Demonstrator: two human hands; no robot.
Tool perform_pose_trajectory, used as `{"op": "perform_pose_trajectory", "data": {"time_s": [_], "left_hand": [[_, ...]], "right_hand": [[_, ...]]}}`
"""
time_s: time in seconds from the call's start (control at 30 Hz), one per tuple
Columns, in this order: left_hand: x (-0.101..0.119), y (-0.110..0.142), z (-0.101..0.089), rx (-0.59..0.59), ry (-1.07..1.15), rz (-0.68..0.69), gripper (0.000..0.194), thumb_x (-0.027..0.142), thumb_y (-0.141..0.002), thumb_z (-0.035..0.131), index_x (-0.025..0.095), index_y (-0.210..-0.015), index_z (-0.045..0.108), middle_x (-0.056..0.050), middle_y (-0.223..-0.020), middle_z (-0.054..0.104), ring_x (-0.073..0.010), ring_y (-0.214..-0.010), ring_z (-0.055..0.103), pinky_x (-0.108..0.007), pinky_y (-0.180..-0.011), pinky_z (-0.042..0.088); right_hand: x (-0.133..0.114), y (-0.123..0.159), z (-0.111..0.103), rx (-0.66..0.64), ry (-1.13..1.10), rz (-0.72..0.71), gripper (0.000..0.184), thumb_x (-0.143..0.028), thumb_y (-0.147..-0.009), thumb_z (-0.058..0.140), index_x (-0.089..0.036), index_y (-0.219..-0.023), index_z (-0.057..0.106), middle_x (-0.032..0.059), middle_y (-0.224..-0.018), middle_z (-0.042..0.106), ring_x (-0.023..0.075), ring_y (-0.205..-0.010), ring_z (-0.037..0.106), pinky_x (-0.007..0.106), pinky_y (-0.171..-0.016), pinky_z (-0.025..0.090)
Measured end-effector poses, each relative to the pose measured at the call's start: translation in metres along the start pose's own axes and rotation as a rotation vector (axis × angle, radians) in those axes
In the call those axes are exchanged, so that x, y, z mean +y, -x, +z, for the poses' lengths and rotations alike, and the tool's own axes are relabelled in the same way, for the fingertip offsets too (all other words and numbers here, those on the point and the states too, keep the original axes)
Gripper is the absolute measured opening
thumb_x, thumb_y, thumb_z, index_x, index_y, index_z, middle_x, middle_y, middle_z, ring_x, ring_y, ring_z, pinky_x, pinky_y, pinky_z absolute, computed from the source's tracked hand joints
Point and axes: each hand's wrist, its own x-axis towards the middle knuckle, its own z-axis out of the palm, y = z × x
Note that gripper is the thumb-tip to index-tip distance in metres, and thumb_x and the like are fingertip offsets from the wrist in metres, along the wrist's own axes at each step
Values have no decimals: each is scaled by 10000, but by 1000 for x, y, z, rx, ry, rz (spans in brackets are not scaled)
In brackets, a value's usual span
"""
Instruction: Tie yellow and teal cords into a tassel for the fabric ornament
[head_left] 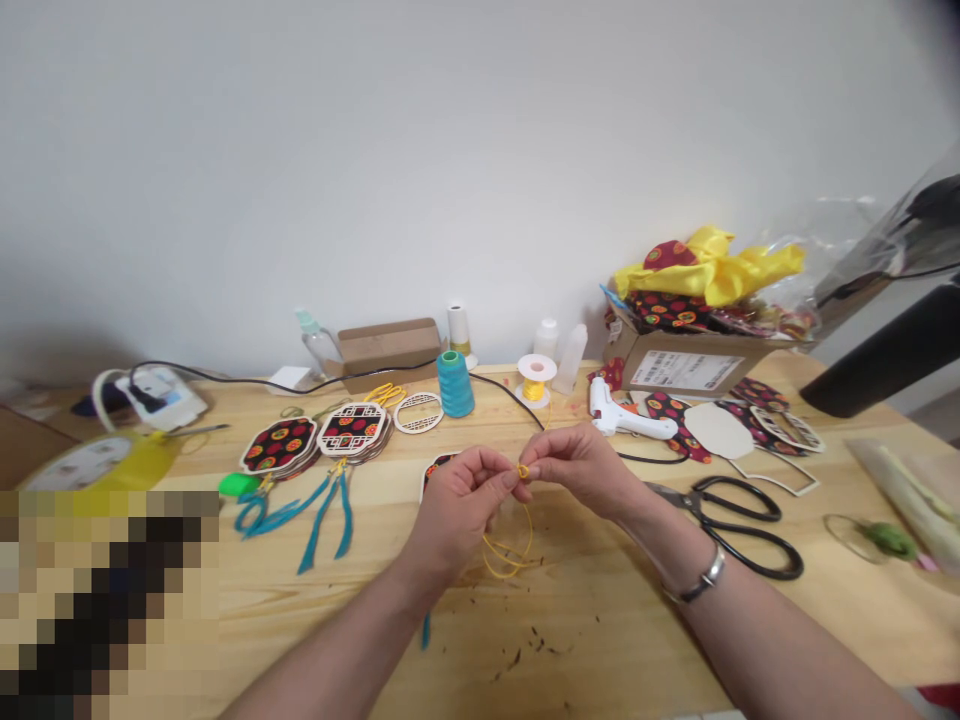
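Observation:
Both of my hands meet over the middle of the table, pinching a thin yellow cord (525,530). My left hand (472,490) grips it between thumb and forefinger. My right hand (577,465) holds it close by, where a small loop or knot shows between the fingertips. The rest of the cord hangs below in loose loops. Partly hidden behind my left hand lies a dark patterned ornament (433,468), and a bit of blue tassel (426,630) shows below my left wrist. The cord's spool (535,372) stands behind my hands.
Black-handled scissors (739,520) lie beside my right forearm, with a white glue gun (634,418) behind. Left are stacked ornaments (352,430) with blue tassels (307,525). A blue thread cone (454,385) stands at centre back, a cardboard box of fabric (690,362) at right back.

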Motion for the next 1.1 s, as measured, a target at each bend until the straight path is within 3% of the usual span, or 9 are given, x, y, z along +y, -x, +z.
{"op": "perform_pose_trajectory", "data": {"time_s": [0.47, 1.1], "left_hand": [[-1, -1, 1, -22, 24, -7, 196, 314, -697, 669, 143, -686, 574, -7, -579, 646, -30, -377, 337, -170, -380, 225], [-2, 0, 2, 23, 94, 36, 167, 292, -714, 650, 146, -701, 570, -12, -626, 659, -32, -389, 361, -170, -388, 279]], "right_hand": [[0, 1, -1, -111, -89, 49, 165, -277, -661, 723, -126, -685, 661, 3, -588, 652, 101, -589, 563, 231, -616, 419], [5, 1, 7, -42, -167, 16, 173, -286, -680, 703, -133, -705, 627, -8, -574, 622, 104, -585, 541, 239, -610, 408]]}}
